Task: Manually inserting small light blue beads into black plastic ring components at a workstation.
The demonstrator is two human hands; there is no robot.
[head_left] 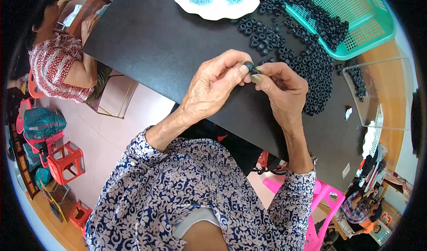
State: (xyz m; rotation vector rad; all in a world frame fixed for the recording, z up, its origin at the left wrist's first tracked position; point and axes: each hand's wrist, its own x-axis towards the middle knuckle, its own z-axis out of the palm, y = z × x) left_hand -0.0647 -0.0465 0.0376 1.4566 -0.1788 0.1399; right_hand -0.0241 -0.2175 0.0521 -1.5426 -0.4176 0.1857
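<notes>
Above the near part of the dark table, my two hands meet fingertip to fingertip. My left hand pinches a small black ring-shaped part between thumb and fingers. From the other side, my right hand has its thumb and forefinger closed on the lower end of the same dark piece; whether a second small part is there I cannot tell. Just beyond my right hand spreads a large pile of similar black rings. A white scalloped plate holding small blue, bead-like bits stands at the far edge of view.
A green plastic basket with more black rings sits far right, beside a clear plastic box. The dark table reaches left toward a seated person in a red patterned top. Red stools and a pink chair stand on the floor.
</notes>
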